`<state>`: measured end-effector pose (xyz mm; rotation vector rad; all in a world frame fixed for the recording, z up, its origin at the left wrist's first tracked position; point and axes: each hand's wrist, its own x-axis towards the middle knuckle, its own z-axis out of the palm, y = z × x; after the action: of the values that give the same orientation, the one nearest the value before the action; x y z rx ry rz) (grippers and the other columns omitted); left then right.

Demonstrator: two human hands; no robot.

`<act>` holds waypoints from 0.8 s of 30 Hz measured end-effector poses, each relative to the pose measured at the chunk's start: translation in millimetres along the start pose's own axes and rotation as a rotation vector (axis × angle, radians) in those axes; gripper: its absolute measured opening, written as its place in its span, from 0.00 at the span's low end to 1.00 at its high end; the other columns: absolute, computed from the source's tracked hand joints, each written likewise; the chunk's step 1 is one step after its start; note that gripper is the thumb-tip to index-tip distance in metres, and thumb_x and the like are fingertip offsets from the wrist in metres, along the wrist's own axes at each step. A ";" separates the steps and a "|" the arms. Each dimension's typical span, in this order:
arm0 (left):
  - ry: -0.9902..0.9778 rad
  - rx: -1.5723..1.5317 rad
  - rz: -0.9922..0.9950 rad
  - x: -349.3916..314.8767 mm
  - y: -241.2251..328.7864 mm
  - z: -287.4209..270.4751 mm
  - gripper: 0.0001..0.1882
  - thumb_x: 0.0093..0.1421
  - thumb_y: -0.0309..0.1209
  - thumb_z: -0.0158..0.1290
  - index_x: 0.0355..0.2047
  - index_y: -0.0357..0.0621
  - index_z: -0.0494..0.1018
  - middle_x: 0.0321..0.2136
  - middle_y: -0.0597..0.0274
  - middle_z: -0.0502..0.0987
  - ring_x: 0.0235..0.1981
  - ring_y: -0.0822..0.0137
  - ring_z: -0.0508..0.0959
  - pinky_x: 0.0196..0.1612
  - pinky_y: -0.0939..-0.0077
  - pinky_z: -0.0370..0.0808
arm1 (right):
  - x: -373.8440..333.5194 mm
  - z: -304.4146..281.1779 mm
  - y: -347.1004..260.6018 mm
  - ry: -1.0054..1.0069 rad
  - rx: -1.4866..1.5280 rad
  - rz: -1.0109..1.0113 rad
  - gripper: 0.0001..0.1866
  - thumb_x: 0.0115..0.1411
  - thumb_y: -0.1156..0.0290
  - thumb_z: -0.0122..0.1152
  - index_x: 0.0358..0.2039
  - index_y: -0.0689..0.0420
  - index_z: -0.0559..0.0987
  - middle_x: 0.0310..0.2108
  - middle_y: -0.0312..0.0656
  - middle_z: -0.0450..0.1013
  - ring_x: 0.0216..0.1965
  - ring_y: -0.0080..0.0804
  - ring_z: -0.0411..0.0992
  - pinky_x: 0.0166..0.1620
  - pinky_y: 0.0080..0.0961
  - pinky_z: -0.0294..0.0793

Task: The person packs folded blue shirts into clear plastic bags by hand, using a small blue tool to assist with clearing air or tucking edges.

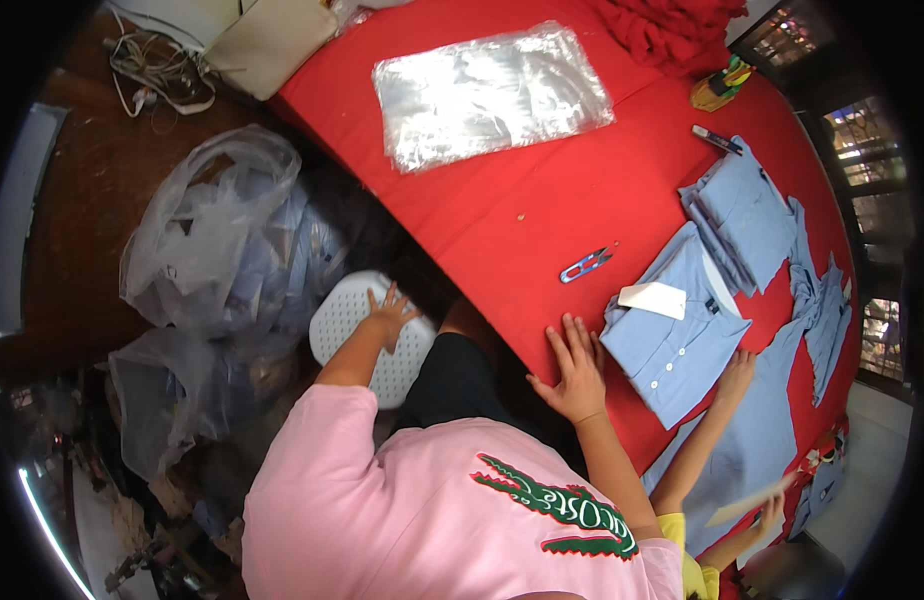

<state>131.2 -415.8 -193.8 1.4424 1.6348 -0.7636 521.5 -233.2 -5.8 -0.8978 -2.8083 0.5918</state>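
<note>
My left hand (390, 318) rests on a white plastic stool (347, 320) dotted with holes, its fingers spread and nothing held. On the red cloth near the table's edge, my right hand (576, 378) lies flat with fingers apart, also without anything in it. Just right of it is a folded blue buttoned shirt (662, 355) with a white tag (654, 299) on top. Blue-handled thread snips (586, 264) lie a little beyond that hand. Another person's hand (737, 378) touches the shirt's right side; that person's other hand (772, 515) is by a flat pale board (747, 502).
Clear plastic bags (492, 95) lie flat on the red table (462, 215). More folded blue shirts (747, 210), a marker (717, 139) and loose blue garments (752, 420) are at right. A large translucent bag of blue clothing (222, 240) stands on the left.
</note>
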 end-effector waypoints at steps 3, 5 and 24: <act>-0.028 -0.063 0.019 -12.3 7.5 19.1 0.67 0.38 0.50 0.80 0.79 0.78 0.56 0.83 0.58 0.38 0.80 0.34 0.21 0.64 0.00 0.27 | 1.8 -1.4 3.7 -0.052 0.003 0.014 0.51 0.54 0.49 0.77 0.76 0.47 0.67 0.81 0.49 0.52 0.81 0.50 0.50 0.76 0.58 0.54; -0.041 -0.106 0.012 -16.6 14.5 13.9 0.53 0.52 0.61 0.68 0.78 0.76 0.60 0.83 0.61 0.41 0.81 0.36 0.24 0.64 0.01 0.25 | 1.5 -0.3 4.3 -0.058 0.004 0.030 0.51 0.55 0.48 0.77 0.76 0.48 0.66 0.81 0.49 0.51 0.81 0.50 0.49 0.77 0.59 0.53; 0.206 -0.004 -0.195 50.4 -84.1 -125.0 0.40 0.73 0.58 0.44 0.81 0.60 0.53 0.81 0.58 0.55 0.81 0.53 0.51 0.77 0.29 0.43 | -6.2 47.0 4.8 0.009 -0.012 0.032 0.28 0.67 0.53 0.65 0.67 0.42 0.79 0.76 0.43 0.64 0.79 0.45 0.56 0.78 0.52 0.56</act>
<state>25.2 -298.0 -182.0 1.4105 1.9550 -0.7384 517.7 -248.6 -50.7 -0.9463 -2.7980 0.5738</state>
